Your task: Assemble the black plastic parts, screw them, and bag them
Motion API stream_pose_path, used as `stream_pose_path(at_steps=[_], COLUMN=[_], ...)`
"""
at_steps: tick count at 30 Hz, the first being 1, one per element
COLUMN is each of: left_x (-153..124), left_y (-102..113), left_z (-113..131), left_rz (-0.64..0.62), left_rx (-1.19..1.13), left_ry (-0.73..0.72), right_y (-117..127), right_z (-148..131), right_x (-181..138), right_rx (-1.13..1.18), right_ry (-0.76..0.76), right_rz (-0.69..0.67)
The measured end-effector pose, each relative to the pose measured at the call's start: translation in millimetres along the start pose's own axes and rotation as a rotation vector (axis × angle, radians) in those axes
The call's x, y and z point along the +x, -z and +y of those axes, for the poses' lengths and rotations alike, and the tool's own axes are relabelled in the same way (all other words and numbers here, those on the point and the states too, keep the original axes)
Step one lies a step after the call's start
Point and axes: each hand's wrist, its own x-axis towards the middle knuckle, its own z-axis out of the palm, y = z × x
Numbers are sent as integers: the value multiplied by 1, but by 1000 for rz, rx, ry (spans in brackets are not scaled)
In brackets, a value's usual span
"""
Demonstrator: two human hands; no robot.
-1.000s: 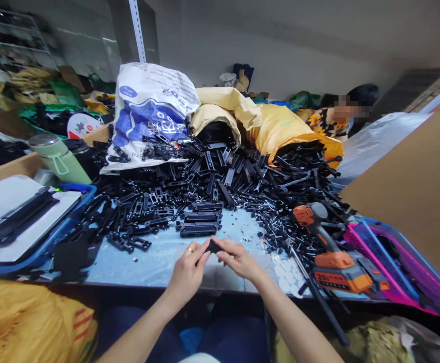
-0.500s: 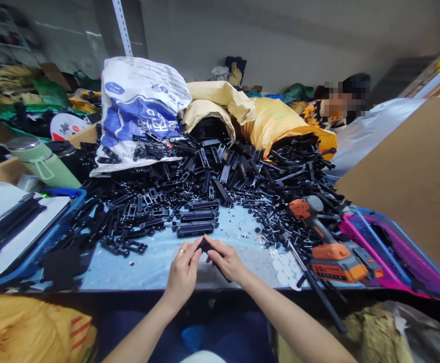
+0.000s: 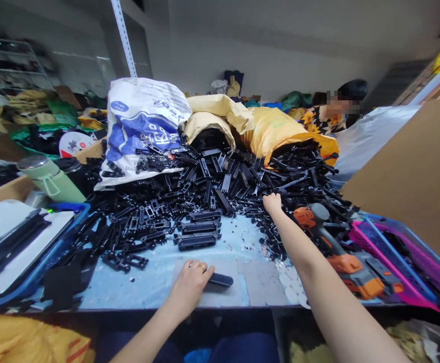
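Note:
My left hand (image 3: 194, 280) rests low over the table's front part, its fingers closed round the left end of a black plastic bar (image 3: 222, 280) that lies on a grey mat. My right hand (image 3: 272, 202) is stretched forward into the heap of screws and black parts; its fingers are curled down, and whatever they grip is hidden. Silver and black screws (image 3: 271, 234) lie just below that hand. Beyond my left hand, several assembled black bars (image 3: 198, 241) are lined up in a short stack.
A cordless drill (image 3: 343, 262) lies right of my right forearm, beside a pink and blue basket (image 3: 390, 262). Black parts (image 3: 140, 217) spread across the table from a white bag (image 3: 144, 131) and an orange sack (image 3: 276, 128). At left stands a green flask (image 3: 51, 179). A person sits across.
Both hands held a small black part together before. Now they are apart: my right hand has moved forward and right into the screws, while my left hand has lowered the bar onto the mat.

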Motion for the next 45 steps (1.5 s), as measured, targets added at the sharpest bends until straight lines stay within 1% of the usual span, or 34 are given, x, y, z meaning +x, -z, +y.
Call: stream_pose_path(at_steps=[2,4,7,9,10,12,13,15,16,17,18,19,20,22,23,24,25,27,28,30,32,34,35,37,41,45], left_x=[-3,-8,-14,-17,-17,-13,-9,3,9,15,20,23,25,25,24,22,20,16,14,11,10,12,13,16,19,14], left_y=[-1,-5,-11,-13,-13,-9,-6,4,9,14,18,20,22,21,20,18,17,13,11,7,2,-3,-5,-6,-1,2], left_z=[-1,-3,-8,-10,-10,-10,-9,-7,-6,-6,-5,-4,-3,3,7,11,15,18,18,11,2,-4,-5,-4,4,8], left_rz=[14,36,52,70,94,175,220,283,292,293,298,314,343,410,411,378,330,256,244,207,92,-40,-82,-123,-152,-98], left_rx=[35,51,12,-98,-190,-448,-616,-1042,-1282,-1510,-1697,-1821,-1867,-1795,-1731,-1661,-1580,-1370,-1232,-941,-693,-518,-463,-400,-356,-354], left_ry=[58,109,166,203,221,286,339,457,510,554,593,629,665,705,690,657,611,485,417,290,186,105,73,38,43,57], right_y=[-2,2,21,39,47,58,59,53,48,41,34,29,26,26,28,31,33,36,36,33,27,19,15,8,0,4], right_z=[-1,-2,-3,-5,-8,-19,-27,-45,-53,-61,-67,-71,-73,-73,-72,-70,-68,-63,-59,-51,-44,-41,-41,-42,-46,-49], right_x=[3,5,4,-4,-12,-37,-55,-98,-121,-144,-164,-182,-197,-215,-220,-224,-226,-228,-229,-231,-232,-233,-233,-233,-236,-246], right_rx=[-10,7,70,150,208,367,451,652,729,906,993,1001,959,699,548,417,322,246,232,190,120,53,28,-12,-62,-86], right_ry=[-9,-17,-26,-24,-12,48,91,205,253,342,404,461,521,642,702,760,807,847,851,850,879,925,944,948,892,848], right_rz=[2,19,87,177,236,359,412,460,453,382,307,257,232,212,176,98,-17,-237,-312,-394,-441,-469,-468,-443,-363,-276])
